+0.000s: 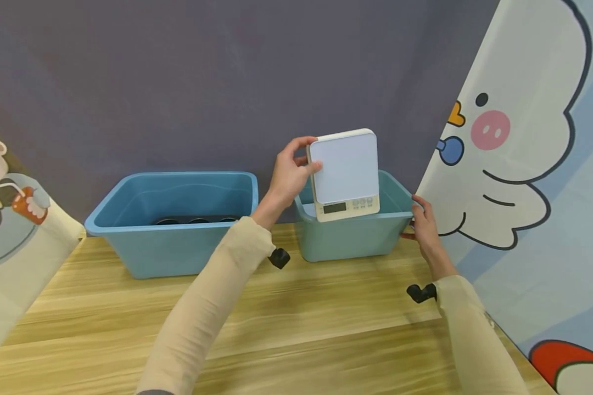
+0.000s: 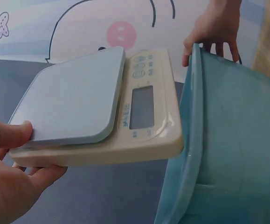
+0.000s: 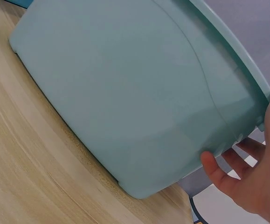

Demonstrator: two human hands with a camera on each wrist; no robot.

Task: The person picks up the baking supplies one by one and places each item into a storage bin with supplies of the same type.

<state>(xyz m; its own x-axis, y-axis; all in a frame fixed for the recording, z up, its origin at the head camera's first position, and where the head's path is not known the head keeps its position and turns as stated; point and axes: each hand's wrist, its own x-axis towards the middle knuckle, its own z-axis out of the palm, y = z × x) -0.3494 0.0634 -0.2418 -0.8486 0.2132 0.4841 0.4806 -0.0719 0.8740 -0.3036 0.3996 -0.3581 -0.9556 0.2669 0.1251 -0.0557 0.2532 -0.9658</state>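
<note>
My left hand (image 1: 290,174) pinches a white kitchen scale (image 1: 346,170) by its left edge, thumb on the pale weighing plate and fingers underneath. The scale is tilted up over the teal bin (image 1: 348,241) on the right, its display and buttons at the lower edge. In the left wrist view, the scale (image 2: 146,112) stands apart from the bin's rim. My right hand (image 1: 426,233) holds that bin at its right end. Seen from the right wrist, the hand (image 3: 251,177) has its digits spread against the bin's side (image 3: 116,93) below the rim, partly hidden behind it.
A larger blue bin (image 1: 168,252) stands to the left on the wooden table (image 1: 296,329), with dark round-topped things (image 1: 197,220) low inside it. A pale flat thing (image 1: 318,210) shows inside the teal bin. A grey wall (image 1: 227,82) rises behind; a cartoon-printed sheet (image 1: 533,230) borders the right.
</note>
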